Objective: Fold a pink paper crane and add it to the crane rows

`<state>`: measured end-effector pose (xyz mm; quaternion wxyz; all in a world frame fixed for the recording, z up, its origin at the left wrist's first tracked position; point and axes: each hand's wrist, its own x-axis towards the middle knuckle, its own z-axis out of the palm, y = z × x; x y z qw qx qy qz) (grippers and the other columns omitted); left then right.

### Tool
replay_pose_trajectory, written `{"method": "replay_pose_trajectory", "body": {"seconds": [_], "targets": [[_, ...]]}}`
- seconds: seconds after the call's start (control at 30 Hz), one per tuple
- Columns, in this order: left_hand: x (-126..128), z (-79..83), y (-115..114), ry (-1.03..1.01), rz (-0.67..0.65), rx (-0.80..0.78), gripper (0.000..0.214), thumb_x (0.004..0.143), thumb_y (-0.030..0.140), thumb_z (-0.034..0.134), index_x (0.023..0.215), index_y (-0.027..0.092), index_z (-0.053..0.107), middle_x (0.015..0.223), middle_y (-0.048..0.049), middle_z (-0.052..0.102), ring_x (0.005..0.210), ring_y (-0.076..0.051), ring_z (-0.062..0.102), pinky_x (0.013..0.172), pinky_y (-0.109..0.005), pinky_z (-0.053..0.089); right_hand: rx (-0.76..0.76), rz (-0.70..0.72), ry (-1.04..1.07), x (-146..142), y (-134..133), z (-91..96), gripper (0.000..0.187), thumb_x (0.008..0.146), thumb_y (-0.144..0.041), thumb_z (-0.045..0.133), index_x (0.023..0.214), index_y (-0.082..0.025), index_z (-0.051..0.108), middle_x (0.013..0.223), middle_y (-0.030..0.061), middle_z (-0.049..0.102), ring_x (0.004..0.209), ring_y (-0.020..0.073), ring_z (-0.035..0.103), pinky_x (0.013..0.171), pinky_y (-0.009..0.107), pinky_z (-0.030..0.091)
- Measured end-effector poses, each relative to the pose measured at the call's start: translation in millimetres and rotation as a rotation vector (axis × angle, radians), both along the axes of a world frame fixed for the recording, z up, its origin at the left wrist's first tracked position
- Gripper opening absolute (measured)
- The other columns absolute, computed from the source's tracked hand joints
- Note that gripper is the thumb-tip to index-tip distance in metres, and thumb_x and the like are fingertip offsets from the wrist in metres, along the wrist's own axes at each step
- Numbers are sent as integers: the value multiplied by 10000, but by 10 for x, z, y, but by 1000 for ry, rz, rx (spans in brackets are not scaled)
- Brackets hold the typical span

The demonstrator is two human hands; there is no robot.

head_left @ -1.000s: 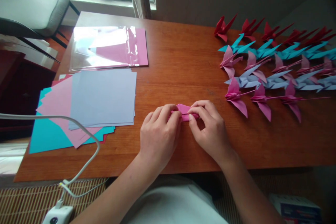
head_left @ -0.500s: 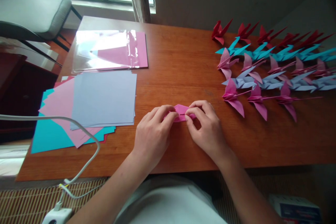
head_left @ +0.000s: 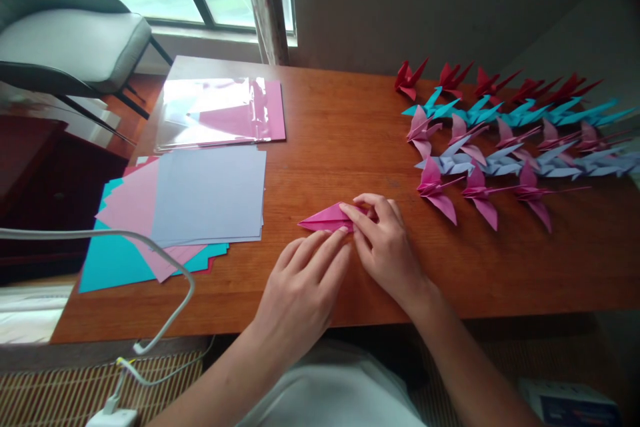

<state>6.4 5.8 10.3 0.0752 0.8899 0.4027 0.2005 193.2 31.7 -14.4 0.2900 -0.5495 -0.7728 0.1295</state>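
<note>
A pink folded paper [head_left: 324, 217], long and pointed at its left end, lies on the table in front of me, with a crease along its length. My right hand [head_left: 385, 240] grips its right part, the index fingertip pressing on top; that end is partly hidden by the fingers. Along the lower edge of the paper rest the fingertips of my left hand [head_left: 305, 280], its fingers stretched out and close together, the thumb not clearly visible.
Rows of folded paper cranes stand at the right, including red [head_left: 407, 80], turquoise [head_left: 435, 107] and pink [head_left: 435, 190] ones. Loose paper sheets [head_left: 210, 193] and a clear plastic packet [head_left: 215, 113] lie at the left. A white cable [head_left: 170, 253] crosses the table's left corner.
My left hand has let go of the paper's left end and moved down to its lower edge, uncovering the long point. The right hand stays at the right part. The view has shifted slightly.
</note>
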Motion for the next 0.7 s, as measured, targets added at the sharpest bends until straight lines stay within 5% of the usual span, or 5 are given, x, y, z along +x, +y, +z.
{"method": "replay_pose_trajectory", "body": {"seconds": [0.17, 0.43, 0.7], "targets": [[63, 15, -79, 157, 51, -109, 537, 894, 212, 545, 1427, 150, 546, 1547, -87, 511, 1189, -334, 542, 903, -455, 449, 42, -50, -136, -11, -12, 37, 353, 925, -144, 568, 1252, -206, 686, 1225, 150, 596, 1082, 302, 529, 929, 501, 524], [-24, -1, 3, 190, 180, -59, 565, 962, 417, 521, 1454, 138, 511, 1607, -129, 407, 1272, -388, 506, 928, -508, 407, 124, -68, -307, 40, -203, 109, 295, 931, -247, 603, 1212, -211, 686, 1349, 157, 602, 1203, 364, 499, 936, 550, 469], [-95, 37, 187, 232, 209, -36, 485, 960, 304, 496, 1420, 160, 554, 1592, -161, 425, 1328, -410, 482, 940, -546, 411, 103, 74, -206, -9, -403, 140, 293, 909, -160, 592, 1189, -173, 678, 1374, 149, 622, 1271, 333, 510, 1011, 533, 472]]}}
